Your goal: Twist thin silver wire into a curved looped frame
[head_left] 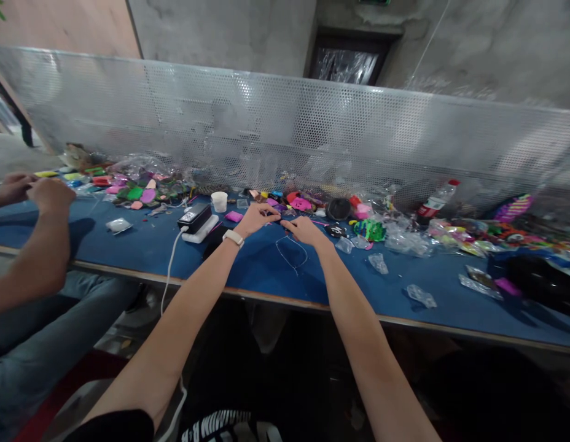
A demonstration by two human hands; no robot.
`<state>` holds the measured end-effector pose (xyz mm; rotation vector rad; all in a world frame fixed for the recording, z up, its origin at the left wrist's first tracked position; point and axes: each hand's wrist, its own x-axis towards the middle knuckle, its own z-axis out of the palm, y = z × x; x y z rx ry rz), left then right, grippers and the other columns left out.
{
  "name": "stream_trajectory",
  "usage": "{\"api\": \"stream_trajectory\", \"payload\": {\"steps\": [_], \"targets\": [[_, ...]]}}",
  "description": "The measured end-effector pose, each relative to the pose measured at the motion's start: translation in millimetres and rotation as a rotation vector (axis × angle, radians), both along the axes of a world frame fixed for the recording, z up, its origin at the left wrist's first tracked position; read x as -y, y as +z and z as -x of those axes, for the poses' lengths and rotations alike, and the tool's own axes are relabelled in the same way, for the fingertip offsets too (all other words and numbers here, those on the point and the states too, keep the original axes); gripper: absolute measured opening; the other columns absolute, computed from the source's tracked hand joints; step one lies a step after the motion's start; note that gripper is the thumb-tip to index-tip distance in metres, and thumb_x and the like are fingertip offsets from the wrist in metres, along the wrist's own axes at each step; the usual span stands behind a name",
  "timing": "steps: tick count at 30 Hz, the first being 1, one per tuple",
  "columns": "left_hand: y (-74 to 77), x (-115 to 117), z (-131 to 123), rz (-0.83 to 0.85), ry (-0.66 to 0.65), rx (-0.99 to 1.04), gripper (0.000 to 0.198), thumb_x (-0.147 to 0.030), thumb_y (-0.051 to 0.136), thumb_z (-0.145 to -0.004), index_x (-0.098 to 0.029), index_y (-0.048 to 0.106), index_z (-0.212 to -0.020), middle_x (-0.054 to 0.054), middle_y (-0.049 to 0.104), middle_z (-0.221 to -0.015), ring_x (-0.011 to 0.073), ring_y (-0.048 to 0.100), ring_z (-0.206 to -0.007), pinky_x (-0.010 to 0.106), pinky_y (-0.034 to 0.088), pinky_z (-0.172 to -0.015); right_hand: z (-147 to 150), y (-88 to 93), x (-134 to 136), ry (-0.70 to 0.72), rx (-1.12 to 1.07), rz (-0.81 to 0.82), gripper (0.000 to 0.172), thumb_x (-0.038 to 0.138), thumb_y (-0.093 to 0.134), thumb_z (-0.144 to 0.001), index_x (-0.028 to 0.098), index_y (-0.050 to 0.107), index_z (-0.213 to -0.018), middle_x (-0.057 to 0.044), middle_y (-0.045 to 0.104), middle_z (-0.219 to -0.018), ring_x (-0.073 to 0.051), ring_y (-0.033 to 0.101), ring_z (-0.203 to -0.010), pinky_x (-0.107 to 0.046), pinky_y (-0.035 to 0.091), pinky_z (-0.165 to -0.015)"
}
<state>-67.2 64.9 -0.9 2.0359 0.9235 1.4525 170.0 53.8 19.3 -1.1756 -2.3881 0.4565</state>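
Both my arms stretch forward over a blue table [266, 270]. My left hand [256, 218], with a pale band on its wrist, and my right hand [306, 230] meet near the middle, fingers pinched together around a small dark item that is too small to name. A thin cord loop [292, 252] lies on the blue surface just below my right hand. A pink piece [234, 216] lies left of my left hand, and a black round piece [335, 230] sits right of my right hand.
A black-and-white device [195, 221] with a white cable, a white cup [219, 201], a bottle with a red cap [436, 202], colourful small parts and clear bags litter the table's back. A perforated metal screen [312, 135] stands behind. Another person's hands [34, 190] work at left.
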Motion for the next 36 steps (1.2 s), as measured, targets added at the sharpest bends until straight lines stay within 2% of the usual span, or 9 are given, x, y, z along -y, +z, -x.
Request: {"api": "stream_trajectory", "payload": {"steps": [4, 9, 13, 16, 19, 23, 27, 32, 36], "targets": [[0.0, 1, 0, -0.019, -0.011, -0.027, 0.015, -0.037, 0.087, -0.087, -0.022, 0.088, -0.089, 0.009, 0.084, -0.091, 0.0224, 0.073, -0.084, 0.039, 0.054, -0.080, 0, 0.9, 1, -0.009, 0.014, 0.007, 0.065, 0.062, 0.050, -0.111, 0.021, 0.074, -0.067, -0.003, 0.064, -0.051, -0.021, 0.066, -0.058, -0.033, 0.050, -0.075], [-2.0, 1, -4, -0.089, 0.004, -0.002, 0.009, -0.032, 0.085, -0.090, -0.023, 0.088, -0.091, 0.009, 0.084, -0.097, 0.0251, 0.075, -0.094, 0.043, 0.057, -0.088, 1, -0.4, 2, -0.046, -0.003, 0.000, 0.074, 0.073, 0.045, -0.110, 0.019, 0.077, -0.070, -0.004, 0.065, -0.051, -0.022, 0.068, -0.061, -0.033, 0.052, -0.078], [-4.4, 6, -13, -0.228, 0.178, -0.066, 0.007, -0.029, 0.082, -0.094, -0.025, 0.087, -0.093, 0.009, 0.082, -0.113, 0.0283, 0.070, -0.114, 0.051, 0.051, -0.112, 2, -1.6, 1, -0.099, -0.008, -0.040, 0.075, 0.074, 0.043, -0.110, 0.020, 0.078, -0.070, -0.006, 0.067, -0.052, -0.024, 0.070, -0.064, -0.035, 0.052, -0.081], [-6.7, 11, -20, -0.288, 0.303, -0.165, 0.013, -0.028, 0.075, -0.100, -0.025, 0.087, -0.095, 0.010, 0.079, -0.116, 0.0304, 0.065, -0.118, 0.054, 0.045, -0.117, 4, -2.6, 0, -0.138, 0.015, -0.062, 0.071, 0.068, 0.046, -0.112, 0.020, 0.077, -0.070, -0.007, 0.068, -0.056, -0.026, 0.071, -0.067, -0.036, 0.050, -0.081], [-8.6, 15, -25, -0.295, 0.351, -0.181, 0.018, -0.029, 0.071, -0.103, -0.025, 0.087, -0.096, 0.012, 0.075, -0.117, 0.0315, 0.062, -0.118, 0.054, 0.042, -0.119, 6, -4.8, -1, -0.155, 0.038, -0.089, 0.068, 0.065, 0.048, -0.113, 0.020, 0.077, -0.069, -0.007, 0.069, -0.058, -0.026, 0.071, -0.069, -0.035, 0.049, -0.080], [-9.8, 20, -32, -0.249, 0.372, -0.029, 0.019, -0.031, 0.070, -0.104, -0.022, 0.086, -0.100, 0.013, 0.072, -0.113, 0.0306, 0.064, -0.113, 0.051, 0.046, -0.113, 7, -8.4, -1, -0.227, 0.050, -0.175, 0.067, 0.068, 0.045, -0.113, 0.021, 0.079, -0.080, -0.010, 0.078, -0.073, -0.026, 0.073, -0.078, -0.033, 0.047, -0.078], [-12.7, 18, -39, -0.164, 0.303, 0.157, 0.027, -0.039, 0.067, -0.106, -0.020, 0.086, -0.105, 0.012, 0.074, -0.112, 0.0251, 0.070, -0.102, 0.039, 0.056, -0.092, 7, -10.1, -1, -0.313, 0.048, -0.256, 0.061, 0.069, 0.047, -0.111, 0.021, 0.082, -0.099, -0.016, 0.084, -0.102, -0.029, 0.077, -0.097, -0.032, 0.046, -0.080], [-18.7, -4, -30, 0.012, 0.415, 0.384, 0.037, -0.052, 0.066, -0.105, -0.019, 0.083, -0.106, 0.012, 0.078, -0.106, 0.0234, 0.070, -0.099, 0.035, 0.056, -0.086, 6, -11.2, -3, -0.300, 0.097, -0.215, 0.062, 0.071, 0.048, -0.110, 0.021, 0.082, -0.117, -0.018, 0.084, -0.116, -0.035, 0.077, -0.107, -0.036, 0.048, -0.085], [-25.0, -19, -17, 0.187, 0.369, 0.548, 0.038, -0.052, 0.064, -0.105, -0.018, 0.079, -0.112, 0.011, 0.078, -0.102, 0.0199, 0.070, -0.091, 0.032, 0.056, -0.076, -2, -15.4, -11, -0.417, 0.128, -0.202, 0.069, 0.076, 0.051, -0.106, 0.019, 0.074, -0.137, -0.023, 0.078, -0.132, -0.040, 0.074, -0.119, -0.042, 0.051, -0.096]]}}
